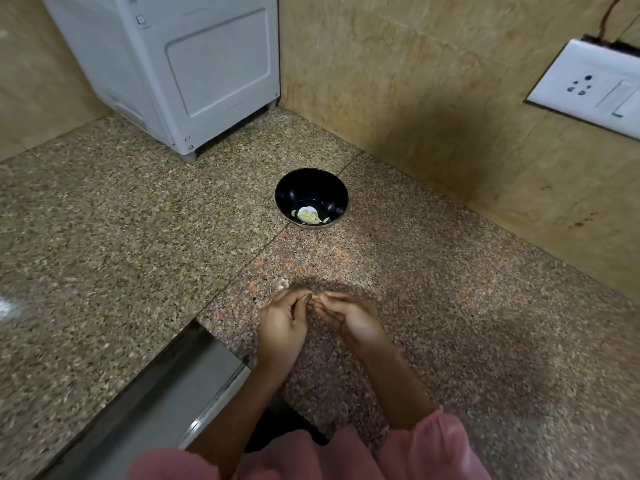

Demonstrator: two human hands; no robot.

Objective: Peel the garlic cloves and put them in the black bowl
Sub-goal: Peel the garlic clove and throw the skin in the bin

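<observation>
Some progress: a small heap of peeled cloves [308, 215] already sits in the bottom of the bowl [311, 187], maybe with a bit of white skin mixed in, hard to say from here.
Bowl spot: far middle of the counter [433, 271], close to the wall corner, well apart from the hands.
Clove in hand: one clove [316, 298] is up between the fingertips of both hands, near middle of the scene, just above the counter.
Left hand [282, 323]: fingers curled in, thumb and fingertips pinching the clove from the left.
Right hand [349, 320]: same deal from the right, fingers curled and pinching it, tips of the two hands almost touching.
Peeled or not: can't tell, it's tiny and mostly covered by fingers. My guess is the skin is coming off right now.
Scraps: a pale fleck [284, 283] on the counter just past the left hand, looks like a bit of peel.
What's left: finish this clove and drop it in the bowl. I don't see any unpeeled ones lying around, so this may be the last, but some could be out of view.
Other stuff: white appliance [180, 64] far left, socket [588, 88] on the right wall.
</observation>
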